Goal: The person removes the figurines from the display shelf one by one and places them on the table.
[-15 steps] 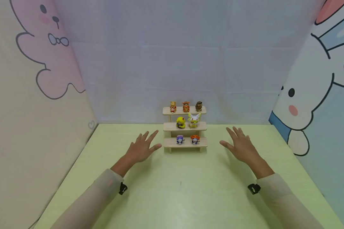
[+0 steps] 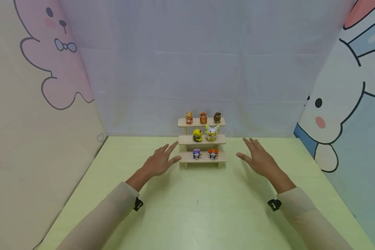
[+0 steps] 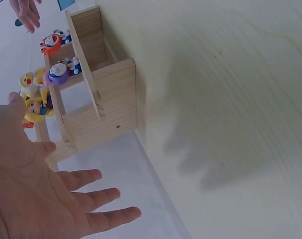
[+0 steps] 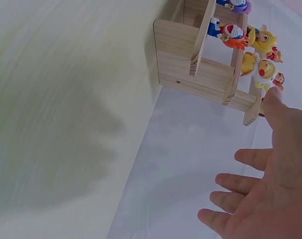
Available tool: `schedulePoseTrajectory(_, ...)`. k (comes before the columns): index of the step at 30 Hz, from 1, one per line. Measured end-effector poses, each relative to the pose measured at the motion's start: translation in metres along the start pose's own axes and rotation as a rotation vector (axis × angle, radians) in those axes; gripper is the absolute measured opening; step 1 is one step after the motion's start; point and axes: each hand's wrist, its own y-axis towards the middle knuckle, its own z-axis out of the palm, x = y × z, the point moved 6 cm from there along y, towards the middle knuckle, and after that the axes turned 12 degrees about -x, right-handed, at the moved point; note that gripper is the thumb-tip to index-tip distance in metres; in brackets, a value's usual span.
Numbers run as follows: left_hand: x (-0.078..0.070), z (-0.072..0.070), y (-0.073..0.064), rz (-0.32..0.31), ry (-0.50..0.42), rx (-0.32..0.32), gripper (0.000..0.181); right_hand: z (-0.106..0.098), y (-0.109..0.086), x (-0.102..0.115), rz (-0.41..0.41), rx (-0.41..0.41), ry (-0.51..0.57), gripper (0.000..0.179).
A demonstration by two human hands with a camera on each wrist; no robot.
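Note:
A small three-tier wooden shelf (image 2: 187,140) stands near the back edge of the table, with toy figurines on every tier. On the top are a yellow bear figurine (image 2: 189,118), an orange tiger figurine (image 2: 203,118) and a brown figurine (image 2: 217,117). The middle tier bears a yellow-hooded figurine (image 2: 197,135) and a white-and-yellow long-eared one (image 2: 211,132). Below sit a purple-hatted figurine (image 2: 196,154) and an orange-hatted one (image 2: 213,154). My left hand (image 2: 159,162) hovers with spread fingers just left of the shelf. To its right, my right hand (image 2: 261,160) is likewise spread and holds nothing.
The pale green table (image 2: 187,208) runs back to a white cloth backdrop (image 2: 175,69). Side panels stand left and right, printed with a pink bear (image 2: 47,62) and a white rabbit (image 2: 334,107). Both sleeves carry a black wrist device.
Both hands have moved slightly inward toward the shelf, the left one rightward and the right one leftward. The head view has shifted a little. The figurines stay in place.

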Motion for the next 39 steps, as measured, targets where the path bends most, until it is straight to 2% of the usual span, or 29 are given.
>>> schedulePoseTrajectory(10,-0.008,0.005,0.010,0.018,-0.047,-0.017,0.077,-0.002,0.009,0.013,-0.032,-0.008,0.016,0.090)
schedulePoseTrajectory(17,-0.015,0.006,0.017,0.020,-0.164,-0.004,0.074,-0.003,0.015,0.022,-0.050,-0.016,0.018,0.089)
schedulePoseTrajectory(24,-0.019,0.009,0.023,-0.018,-0.327,0.023,0.069,-0.004,0.023,0.031,-0.074,-0.027,0.010,0.088)
schedulePoseTrajectory(30,-0.019,0.015,0.028,-0.018,-0.412,0.026,0.066,-0.004,0.029,0.036,-0.078,-0.031,0.017,0.088)
schedulePoseTrajectory(39,-0.017,0.021,0.034,-0.096,-0.513,0.015,0.067,-0.005,0.036,0.040,-0.085,-0.044,0.040,0.088)
